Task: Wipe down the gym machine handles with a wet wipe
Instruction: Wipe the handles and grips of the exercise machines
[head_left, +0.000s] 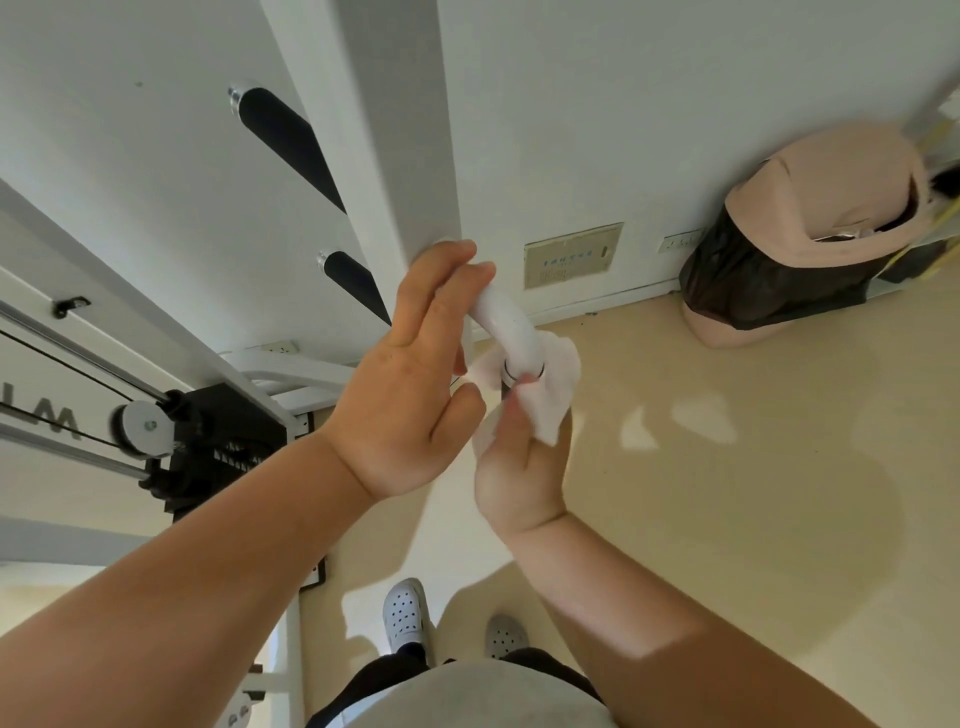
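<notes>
Head view: wet wipe (556, 387) hides handle (506, 322) end.

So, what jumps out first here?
At centre, the right hand holds a wet wipe round the lower end of a curved white handle, while the left hand rests straight fingers on its upper part. Two black foam handles jut out upper left; a beige bin stands far right.

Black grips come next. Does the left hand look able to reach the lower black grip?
Probably yes. The left hand rests flat on the white handle, holding nothing, and the lower black grip juts out just beside it with nothing between, though the right hand holds the wet wipe.
</notes>
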